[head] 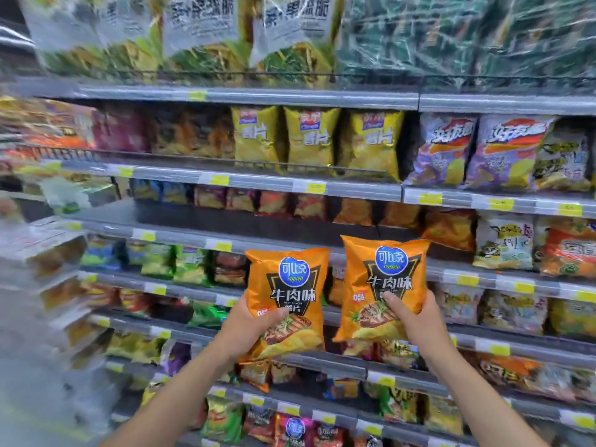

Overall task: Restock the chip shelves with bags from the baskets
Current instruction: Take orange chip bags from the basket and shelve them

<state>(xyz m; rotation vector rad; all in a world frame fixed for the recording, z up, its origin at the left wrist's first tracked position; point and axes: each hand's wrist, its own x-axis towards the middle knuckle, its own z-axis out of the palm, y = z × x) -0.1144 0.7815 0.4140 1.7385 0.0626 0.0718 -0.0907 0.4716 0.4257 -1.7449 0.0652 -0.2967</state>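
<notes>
Two orange chip bags with a blue round logo are held up in front of the shelves. My left hand grips the lower part of the left orange bag, thumb across its front. My right hand grips the lower right of the right orange bag, thumb on its front. Both bags are upright, just below a shelf whose front part is bare, with orange and red bags set far back. No basket is in view.
Shelves of chip bags fill the view: yellow bags and purple bags above, white and orange bags at the right, green and red bags below. Yellow price tags line the shelf rails. The aisle floor lies at the left.
</notes>
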